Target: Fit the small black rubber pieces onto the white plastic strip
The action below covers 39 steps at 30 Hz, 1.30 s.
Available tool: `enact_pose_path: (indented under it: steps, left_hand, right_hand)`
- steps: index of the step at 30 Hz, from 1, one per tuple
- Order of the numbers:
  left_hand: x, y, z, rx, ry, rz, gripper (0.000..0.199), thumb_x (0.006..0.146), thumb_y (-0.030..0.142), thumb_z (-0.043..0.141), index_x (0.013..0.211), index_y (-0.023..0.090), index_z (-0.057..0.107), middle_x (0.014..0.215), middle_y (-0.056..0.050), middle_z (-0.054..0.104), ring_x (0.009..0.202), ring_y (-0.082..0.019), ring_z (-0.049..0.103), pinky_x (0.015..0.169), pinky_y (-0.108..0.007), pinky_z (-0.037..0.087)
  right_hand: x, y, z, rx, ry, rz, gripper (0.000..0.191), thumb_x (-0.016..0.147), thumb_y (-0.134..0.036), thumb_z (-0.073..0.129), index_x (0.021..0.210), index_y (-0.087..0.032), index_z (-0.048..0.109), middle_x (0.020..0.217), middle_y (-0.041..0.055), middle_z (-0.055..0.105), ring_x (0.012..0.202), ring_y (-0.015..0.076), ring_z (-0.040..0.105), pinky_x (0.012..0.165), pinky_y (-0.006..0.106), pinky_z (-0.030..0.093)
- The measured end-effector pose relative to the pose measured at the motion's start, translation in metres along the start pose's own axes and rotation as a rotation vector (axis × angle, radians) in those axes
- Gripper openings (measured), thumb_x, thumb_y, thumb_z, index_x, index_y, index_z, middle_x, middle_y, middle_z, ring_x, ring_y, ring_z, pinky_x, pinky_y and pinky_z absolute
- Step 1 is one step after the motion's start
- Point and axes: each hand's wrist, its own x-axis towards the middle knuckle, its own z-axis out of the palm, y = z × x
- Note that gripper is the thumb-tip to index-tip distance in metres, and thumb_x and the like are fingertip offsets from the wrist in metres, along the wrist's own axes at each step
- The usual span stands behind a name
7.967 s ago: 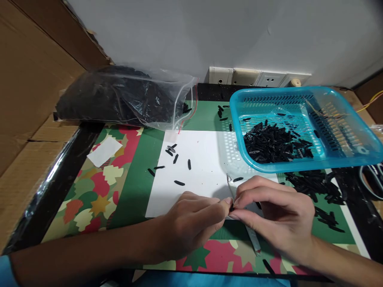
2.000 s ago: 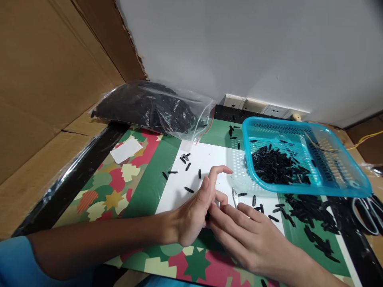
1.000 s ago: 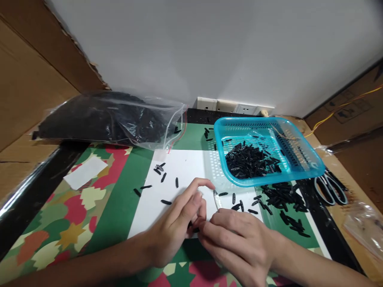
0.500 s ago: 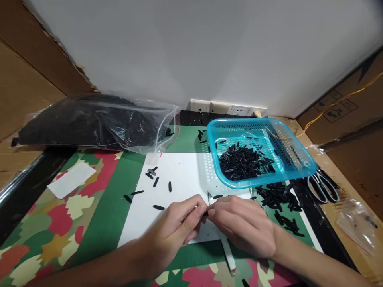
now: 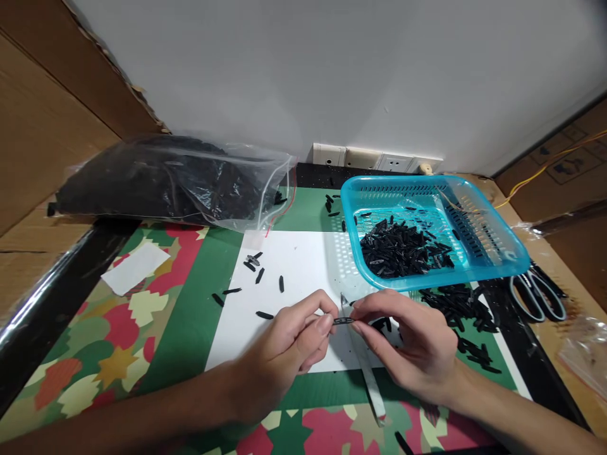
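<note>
Held the black piece (image 5: 343, 321) by both ends over the white sheet (image 5: 308, 265), long axis running left to right, nearly level, straight from fingers to fingers. Clamped the left end between thumb and forefinger of the left hand (image 5: 298, 332), and pinched the right end likewise in the right hand (image 5: 410, 341), so favoured neither as the nearer. Left the middle bare, with pale marks or openings too small to tell apart. Passed above the slim white tool (image 5: 370, 382), lying steeply across that line, pointed end away. Had most open room ahead of the left hand, among a few scattered slivers (image 5: 281, 284). Had less ahead of the right, near the blue basket (image 5: 441, 280), with a loose heap (image 5: 459, 306) toward the worktop (image 5: 535, 357) edge.
</note>
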Motion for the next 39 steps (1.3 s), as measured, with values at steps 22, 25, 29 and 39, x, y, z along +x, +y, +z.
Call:
enact_pose_path:
  steps: [22, 25, 29, 39]
  left_hand:
    - [-0.0017, 0.0010, 0.0010, 0.016, 0.037, -0.015, 0.043, 0.112, 0.055, 0.048, 0.086, 0.021, 0.051, 0.061, 0.009, 0.038, 0.055, -0.009, 0.028, 0.054, -0.026, 0.025]
    - [-0.0019, 0.0017, 0.0015, 0.014, 0.024, 0.013, 0.042, 0.112, 0.055, 0.047, 0.087, 0.021, 0.050, 0.062, 0.009, 0.037, 0.055, -0.009, 0.028, 0.053, -0.026, 0.024]
    - [-0.0021, 0.0027, 0.0012, 0.061, 0.012, 0.010, 0.042, 0.112, 0.055, 0.045, 0.090, 0.021, 0.052, 0.063, 0.009, 0.036, 0.055, -0.010, 0.027, 0.053, -0.027, 0.022]
    - [-0.0030, 0.0016, 0.0005, 0.062, -0.002, 0.028, 0.040, 0.113, 0.055, 0.044, 0.094, 0.021, 0.054, 0.066, 0.008, 0.038, 0.056, -0.010, 0.030, 0.054, -0.026, 0.026]
  right_hand:
    - [0.0030, -0.0026, -0.0030, -0.059, -0.084, 0.041, 0.017, 0.102, -0.009, 0.067, 0.115, -0.019, 0.070, 0.096, 0.0040, 0.078, 0.081, 0.0147, 0.072, 0.074, 0.026, 0.056]
    - [0.0029, -0.0035, -0.0035, -0.065, -0.075, 0.038, 0.015, 0.102, -0.009, 0.068, 0.113, -0.019, 0.070, 0.094, 0.0036, 0.078, 0.079, 0.0144, 0.072, 0.073, 0.025, 0.056]
    - [0.0036, -0.0042, -0.0037, -0.072, -0.069, 0.056, 0.012, 0.102, -0.012, 0.067, 0.111, -0.020, 0.070, 0.090, 0.0034, 0.077, 0.076, 0.0159, 0.072, 0.069, 0.027, 0.056]
    - [0.0026, -0.0046, -0.0038, -0.030, -0.083, 0.129, 0.011, 0.102, -0.013, 0.067, 0.108, -0.022, 0.071, 0.088, 0.0013, 0.076, 0.074, 0.0151, 0.072, 0.067, 0.025, 0.055]
